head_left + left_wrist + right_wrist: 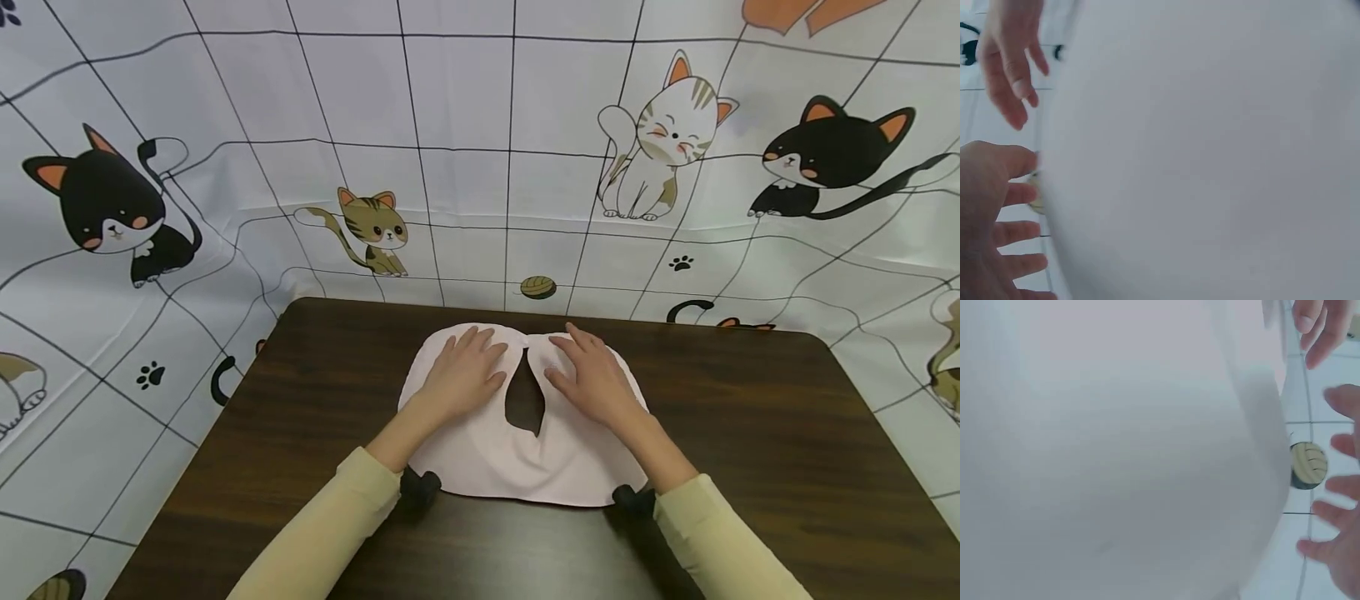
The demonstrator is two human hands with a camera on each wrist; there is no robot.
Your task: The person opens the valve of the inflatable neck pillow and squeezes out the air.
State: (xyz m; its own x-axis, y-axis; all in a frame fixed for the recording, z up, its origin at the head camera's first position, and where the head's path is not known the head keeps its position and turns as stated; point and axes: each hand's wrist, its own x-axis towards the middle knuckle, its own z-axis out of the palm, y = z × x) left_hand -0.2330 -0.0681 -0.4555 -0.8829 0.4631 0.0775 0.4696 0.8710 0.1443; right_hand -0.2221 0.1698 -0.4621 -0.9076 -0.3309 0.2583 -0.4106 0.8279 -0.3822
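A pale pink, rounded cloth piece, shaped like a wide collar or bib, lies spread on the dark wooden table. A teardrop-shaped opening in its middle shows the table beneath. Over the left half of the cloth, my left hand has its fingers extended and apart. My right hand is likewise over the right half, fingers spread. Whether the palms touch the cloth or hover just above it, I cannot tell. In both wrist views the pale cloth fills most of the picture, blurred, with the spread fingers beside its edge.
Behind the table and at its sides hangs a white sheet with a black grid and cartoon cats. Small dark devices sit under both wrists, by the cloth's near corners. Pale yellow sleeves cover the forearms.
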